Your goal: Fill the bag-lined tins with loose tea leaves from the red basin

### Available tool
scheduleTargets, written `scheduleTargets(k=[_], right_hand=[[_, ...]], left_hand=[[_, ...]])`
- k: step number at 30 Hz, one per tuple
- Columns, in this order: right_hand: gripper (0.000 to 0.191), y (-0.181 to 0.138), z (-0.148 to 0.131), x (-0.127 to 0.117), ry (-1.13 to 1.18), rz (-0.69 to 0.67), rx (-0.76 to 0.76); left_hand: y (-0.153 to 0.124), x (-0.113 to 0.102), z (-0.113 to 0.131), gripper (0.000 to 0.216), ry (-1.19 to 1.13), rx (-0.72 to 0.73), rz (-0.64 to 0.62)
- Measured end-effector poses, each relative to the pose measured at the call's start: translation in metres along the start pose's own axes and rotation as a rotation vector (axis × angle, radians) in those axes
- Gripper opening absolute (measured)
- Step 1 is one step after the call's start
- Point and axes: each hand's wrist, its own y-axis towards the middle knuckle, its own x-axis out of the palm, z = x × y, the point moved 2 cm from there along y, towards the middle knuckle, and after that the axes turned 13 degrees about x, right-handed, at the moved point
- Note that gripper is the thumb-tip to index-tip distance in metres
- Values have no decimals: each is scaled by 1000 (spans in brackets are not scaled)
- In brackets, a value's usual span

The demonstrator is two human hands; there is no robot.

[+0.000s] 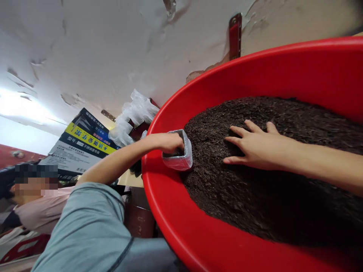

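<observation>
A large red plastic basin [255, 71] fills the right side and holds a heap of dark loose tea leaves [255, 196]. My left hand [167, 142] grips a small clear plastic pouch [181, 158] at the basin's left inner edge, its open mouth against the leaves. My right hand [255, 147] lies flat on the heap with fingers spread, just right of the pouch, touching the leaves.
A peeling white wall [113, 49] rises behind the basin, with a red bracket [235, 36] fixed to it. A printed cardboard box [82, 145] and crumpled clear plastic bags [133, 117] lie at left. Another person sits at the far left [36, 204].
</observation>
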Motion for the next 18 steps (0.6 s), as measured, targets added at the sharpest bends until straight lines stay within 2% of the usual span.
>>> scheduleTargets(k=[1, 3, 4, 5, 6, 7, 9, 10, 12, 15, 18], right_hand=[[53, 0, -8, -8, 52, 33, -24], [41, 3, -28, -21, 196, 62, -38], [39, 6, -40, -23, 285, 48, -20], [38, 11, -53, -23, 383, 11, 23], [37, 17, -68, -18, 479, -45, 96], [37, 24, -82, -10, 572, -117, 185], [38, 36, -108, 15, 694, -263, 403], [39, 42, -120, 27, 692, -297, 443], [40, 52, -135, 49, 667, -323, 504], [42, 60, -139, 64, 613, -324, 558], [42, 61, -132, 64, 558, -357, 574]], left_hand=[[-12, -7, -1, 44, -20, -32, 77], [-39, -18, -10, 44, -43, -222, 382], [-51, -17, -17, 43, -44, -340, 514], [-59, -13, -24, 43, -61, -447, 588], [-64, -4, -31, 45, -112, -523, 590], [-64, 7, -37, 49, -220, -559, 533], [-55, 30, -47, 55, -541, -543, 362], [-49, 39, -50, 53, -687, -525, 304], [-36, 50, -55, 40, -849, -530, 278], [-26, 53, -61, 25, -823, -599, 325], [-22, 55, -67, 20, -761, -596, 322]])
